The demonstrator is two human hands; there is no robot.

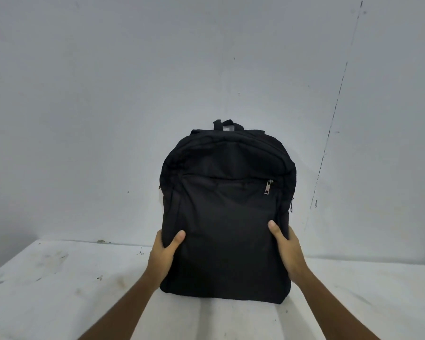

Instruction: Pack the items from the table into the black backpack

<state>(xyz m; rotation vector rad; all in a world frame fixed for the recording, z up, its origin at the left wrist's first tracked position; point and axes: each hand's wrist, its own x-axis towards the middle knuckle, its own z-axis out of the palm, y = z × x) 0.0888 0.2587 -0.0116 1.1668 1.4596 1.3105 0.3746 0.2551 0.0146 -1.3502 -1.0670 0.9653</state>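
1. Black woven fabric makes up the backpack, which stands upright on a white table, held between two hands at its lower sides.
2. The left hand grips the bag's left edge, thumb across the front panel and fingers wrapped behind, out of view. The right hand mirrors it on the right edge, thumb forward.
3. The cloth looks soft and creased, and the top sags a little, so the bag will likely flex, not hold its shape. It seems to keep upright mainly through the hands. Its weight cannot be judged.
4. Above the grip, a silver zip pull hangs at the right end of the closed front pocket. Higher up, the main zip line curves over the top and appears shut. A carry loop rises at the very top, a sound place to lift from.
5. No loose items show on the table around the hands; its surface bears dark scuffs. A pale, marked wall stands behind. Nothing blocks the hands.
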